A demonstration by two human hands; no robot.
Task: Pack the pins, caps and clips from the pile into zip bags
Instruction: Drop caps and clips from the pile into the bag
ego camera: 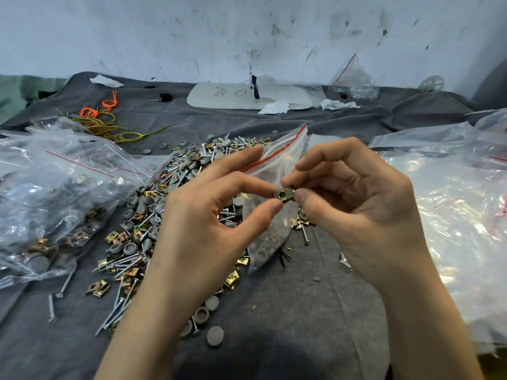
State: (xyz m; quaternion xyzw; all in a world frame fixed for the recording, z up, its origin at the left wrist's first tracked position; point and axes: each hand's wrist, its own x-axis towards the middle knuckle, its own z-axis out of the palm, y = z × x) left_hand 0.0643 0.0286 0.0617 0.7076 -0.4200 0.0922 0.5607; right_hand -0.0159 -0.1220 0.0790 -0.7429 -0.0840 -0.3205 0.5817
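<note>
- Nearest the camera, a grey cloth (315, 311) covers the tabletop, and a few loose grey caps (215, 335) lie on it beside the left forearm.
- The left hand (208, 215) is raised above the cloth. Its grip is narrow: thumb and a fingertip close on the wall of a clear zip bag (277, 160), while the other fingers stretch along the bag's red-striped mouth.
- The right hand (365, 204) faces it, its grip narrow too. Thumb and forefinger pinch a brass-coloured clip (284, 193) at the front of the bag, touching the left fingertips.
- The zip bag hangs between the hands, tilted, with at least one grey cap showing through its lower end.
- Under and behind the hands spreads the pile (153, 215): silver pins, grey caps and brass clips mixed together on the cloth.
- To the left of the pile lie filled bags (55, 187), with clips and a cap visible through the plastic.
- To the right lies a heap of clear bags (452, 201); what they contain cannot be told.
- Farther back on the left are orange and yellow wire loops (107, 124).
- Near the back edge rests a white board (233, 97) with red marks, crumpled tissue (274, 107) just beside it, and an upright plastic bag (354, 80) against the scuffed white wall (247, 28).
</note>
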